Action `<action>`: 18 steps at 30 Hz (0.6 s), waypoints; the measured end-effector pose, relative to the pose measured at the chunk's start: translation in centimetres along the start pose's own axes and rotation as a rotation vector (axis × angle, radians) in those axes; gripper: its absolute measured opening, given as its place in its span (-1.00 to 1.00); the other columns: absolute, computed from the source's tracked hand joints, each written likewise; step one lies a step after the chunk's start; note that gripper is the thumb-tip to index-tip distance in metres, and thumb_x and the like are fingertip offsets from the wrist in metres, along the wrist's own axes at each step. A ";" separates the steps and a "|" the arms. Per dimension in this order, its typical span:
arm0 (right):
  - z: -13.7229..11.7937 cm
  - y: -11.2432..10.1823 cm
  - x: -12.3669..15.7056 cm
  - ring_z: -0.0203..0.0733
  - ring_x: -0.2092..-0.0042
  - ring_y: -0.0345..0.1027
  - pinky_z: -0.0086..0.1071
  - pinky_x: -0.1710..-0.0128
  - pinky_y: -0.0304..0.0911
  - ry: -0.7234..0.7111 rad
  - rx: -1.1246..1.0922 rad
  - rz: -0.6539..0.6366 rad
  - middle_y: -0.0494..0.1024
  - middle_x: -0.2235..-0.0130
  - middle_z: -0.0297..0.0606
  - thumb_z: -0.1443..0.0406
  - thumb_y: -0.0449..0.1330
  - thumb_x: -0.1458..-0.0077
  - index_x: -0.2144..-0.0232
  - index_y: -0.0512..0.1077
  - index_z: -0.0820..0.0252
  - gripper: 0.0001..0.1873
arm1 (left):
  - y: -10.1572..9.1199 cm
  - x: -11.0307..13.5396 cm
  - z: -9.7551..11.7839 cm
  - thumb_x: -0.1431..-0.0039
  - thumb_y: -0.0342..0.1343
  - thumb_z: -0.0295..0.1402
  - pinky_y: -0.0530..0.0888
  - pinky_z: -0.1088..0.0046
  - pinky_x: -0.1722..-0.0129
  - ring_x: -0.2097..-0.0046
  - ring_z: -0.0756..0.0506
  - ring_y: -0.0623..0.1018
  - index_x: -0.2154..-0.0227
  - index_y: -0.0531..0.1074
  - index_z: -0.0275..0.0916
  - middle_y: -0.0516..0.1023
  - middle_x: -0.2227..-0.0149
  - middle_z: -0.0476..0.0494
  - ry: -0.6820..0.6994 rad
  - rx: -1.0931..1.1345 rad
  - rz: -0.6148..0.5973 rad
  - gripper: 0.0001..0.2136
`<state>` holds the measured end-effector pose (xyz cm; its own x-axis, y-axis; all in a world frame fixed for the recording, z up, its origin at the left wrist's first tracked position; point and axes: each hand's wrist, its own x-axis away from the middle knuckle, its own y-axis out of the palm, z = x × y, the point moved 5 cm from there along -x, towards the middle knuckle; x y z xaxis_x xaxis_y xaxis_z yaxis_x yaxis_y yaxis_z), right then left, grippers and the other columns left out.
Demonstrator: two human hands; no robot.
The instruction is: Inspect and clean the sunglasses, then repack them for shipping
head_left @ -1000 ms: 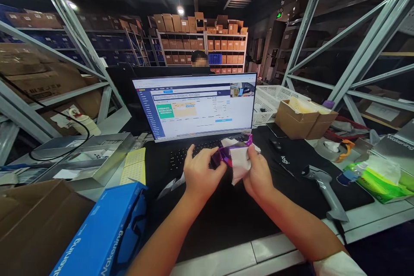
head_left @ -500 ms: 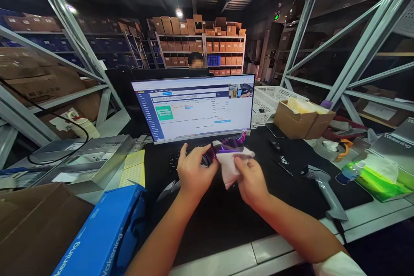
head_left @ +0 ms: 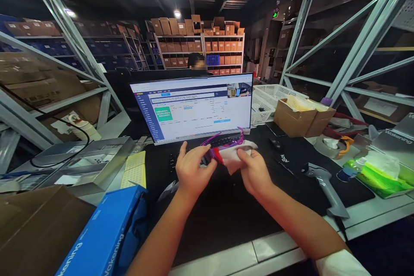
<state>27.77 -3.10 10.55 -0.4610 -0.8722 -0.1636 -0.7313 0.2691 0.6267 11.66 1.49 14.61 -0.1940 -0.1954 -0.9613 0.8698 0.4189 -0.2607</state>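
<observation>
Purple-framed glasses [head_left: 214, 153] are held up in front of the monitor, their thin temples pointing away from me. My left hand [head_left: 193, 170] pinches the near left end of the frame between thumb and fingers, its index finger raised. In my right hand [head_left: 256, 173] is a white cleaning cloth [head_left: 232, 162], pressed against the glasses and covering much of their right side. A reddish patch shows on the lens beside the cloth. Behind the hands lies a dark keyboard [head_left: 174, 161], partly hidden.
The monitor [head_left: 194, 112] stands ahead. On the right are a mouse [head_left: 275, 145], a barcode scanner [head_left: 326, 187], a tissue pack [head_left: 377, 177] and a cardboard box [head_left: 293, 118]. A blue box [head_left: 97, 233] and metal tray [head_left: 100, 159] sit left. A person [head_left: 196, 61] is beyond the monitor.
The cloth has shifted up and its hanging corner has risen. More of the glasses now shows, including the temples and a reddish lens patch. My left hand has barely moved.
</observation>
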 end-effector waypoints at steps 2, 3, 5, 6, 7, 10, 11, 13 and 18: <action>-0.6 0.0 -0.3 -0.10 0.20 0.48 -0.24 0.04 0.35 0.003 -0.047 -0.007 0.64 0.30 -0.25 0.20 0.47 0.12 0.35 0.57 0.19 -0.73 | 0.1 0.1 0.1 -0.03 0.23 -0.54 0.37 0.00 -0.22 0.24 -0.15 0.68 0.18 0.50 -0.24 0.69 0.28 -0.12 0.017 0.008 0.008 -0.74; -0.9 0.0 -0.4 -0.10 0.19 0.48 -0.24 0.03 0.35 0.002 -0.063 -0.018 0.64 0.29 -0.26 0.20 0.47 0.11 0.34 0.57 0.19 -0.73 | 0.1 0.1 0.1 -0.02 0.24 -0.54 0.38 0.01 -0.22 0.24 -0.14 0.68 0.18 0.50 -0.24 0.69 0.28 -0.13 0.026 0.009 0.016 -0.73; -1.0 0.0 -0.3 -0.11 0.17 0.48 -0.25 0.03 0.34 -0.012 -0.067 -0.042 0.65 0.25 -0.26 0.19 0.47 0.10 0.30 0.57 0.17 -0.71 | 0.0 0.2 0.0 0.00 0.25 -0.54 0.41 0.04 -0.19 0.25 -0.14 0.68 0.18 0.50 -0.25 0.69 0.28 -0.13 0.033 0.006 0.033 -0.72; -1.1 0.1 -0.3 -0.11 0.17 0.48 -0.25 0.03 0.34 -0.023 -0.052 -0.049 0.65 0.24 -0.26 0.19 0.47 0.11 0.29 0.57 0.17 -0.69 | 0.0 0.2 0.0 0.00 0.26 -0.54 0.42 0.05 -0.18 0.26 -0.14 0.68 0.18 0.50 -0.25 0.69 0.29 -0.13 0.035 0.006 0.041 -0.72; -1.1 0.0 -0.3 -0.11 0.18 0.48 -0.26 0.04 0.34 -0.034 -0.030 -0.053 0.64 0.24 -0.26 0.19 0.48 0.12 0.29 0.58 0.17 -0.68 | 0.0 0.2 -0.1 0.01 0.27 -0.54 0.43 0.05 -0.17 0.26 -0.13 0.68 0.18 0.50 -0.25 0.69 0.29 -0.13 0.034 0.007 0.045 -0.72; -1.1 0.0 -0.4 -0.09 0.18 0.48 -0.24 0.04 0.35 -0.036 0.026 -0.063 0.64 0.27 -0.26 0.19 0.50 0.16 0.32 0.58 0.18 -0.67 | -0.1 0.2 -0.4 0.00 0.28 -0.53 0.44 0.05 -0.16 0.27 -0.13 0.68 0.19 0.50 -0.26 0.68 0.30 -0.14 0.028 0.015 0.049 -0.73; -1.1 0.0 -0.4 -0.07 0.16 0.48 -0.23 0.03 0.35 -0.031 0.028 -0.069 0.64 0.26 -0.25 0.19 0.50 0.16 0.31 0.58 0.18 -0.66 | -0.1 0.2 -0.4 0.00 0.28 -0.53 0.44 0.05 -0.16 0.27 -0.13 0.67 0.19 0.50 -0.26 0.68 0.30 -0.14 0.027 0.017 0.050 -0.73; -1.1 0.1 -0.5 -0.04 0.13 0.48 -0.20 0.01 0.35 -0.012 0.027 -0.091 0.64 0.24 -0.23 0.15 0.48 0.12 0.29 0.58 0.18 -0.66 | -0.1 0.1 -0.5 0.00 0.28 -0.53 0.44 0.05 -0.16 0.27 -0.14 0.68 0.19 0.50 -0.26 0.68 0.30 -0.15 0.028 0.015 0.051 -0.73; -0.9 -0.2 -0.5 -0.04 0.25 0.50 -0.22 0.16 0.39 0.026 0.130 -0.126 0.64 0.32 -0.22 0.10 0.49 0.15 0.31 0.59 0.21 -0.61 | -0.2 0.1 -0.4 -0.01 0.27 -0.52 0.42 0.02 -0.18 0.24 -0.15 0.68 0.18 0.50 -0.25 0.69 0.28 -0.15 0.046 0.000 0.039 -0.74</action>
<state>28.63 -3.03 11.15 -0.3496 -0.9121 -0.2140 -0.8421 0.2058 0.4985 11.27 1.78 14.55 -0.1808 -0.1383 -0.9738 0.8770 0.4255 -0.2232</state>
